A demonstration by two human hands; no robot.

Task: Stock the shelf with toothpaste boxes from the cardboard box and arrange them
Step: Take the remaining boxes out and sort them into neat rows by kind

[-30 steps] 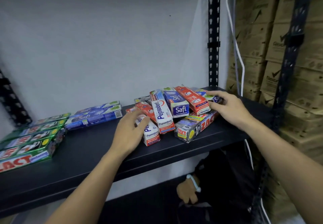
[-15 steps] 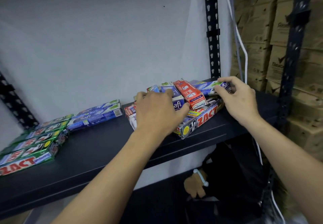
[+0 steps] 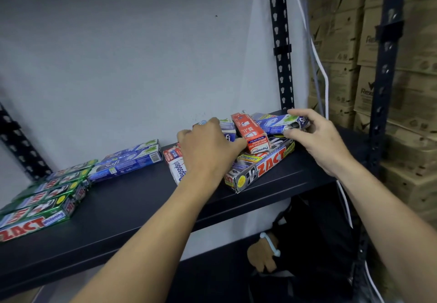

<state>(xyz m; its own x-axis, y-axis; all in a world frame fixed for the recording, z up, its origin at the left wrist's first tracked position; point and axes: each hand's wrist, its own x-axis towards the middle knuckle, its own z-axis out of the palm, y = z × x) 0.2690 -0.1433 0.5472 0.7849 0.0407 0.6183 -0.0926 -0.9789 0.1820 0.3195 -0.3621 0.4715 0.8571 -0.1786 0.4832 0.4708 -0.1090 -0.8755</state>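
**Loose pile of toothpaste boxes under both hands on dark shelf**

Dark metal shelf (image 3: pixel 123 210) against a pale grey wall carries the stock. Right of centre lies a jumbled pile of toothpaste boxes (image 3: pixel 250 151): a grey box reading "ZACT" and "Smokers" (image 3: pixel 260 169) at the near edge, a red and white "Pepsodent" box (image 3: pixel 251 133) tilted on top of it, another "Pepsodent" box (image 3: pixel 176 169) at the pile's left, and a blue "Safi" box partly hidden.

The left hand (image 3: pixel 208 151) lies palm down over the pile's middle, fingers spread and curled onto the boxes; whether its grip has closed on any one box cannot be told. The right hand (image 3: pixel 316 137) reaches in from the right, thumb and fingers pinched on the end of a blue and white box (image 3: pixel 279 122) at the far right.

Further left, blue "Safi" boxes (image 3: pixel 127 160) lie in a neat row, and green "ZACT" boxes (image 3: pixel 45 198) are stacked at the far left. Brown cartons (image 3: pixel 409 89) fill the right background.
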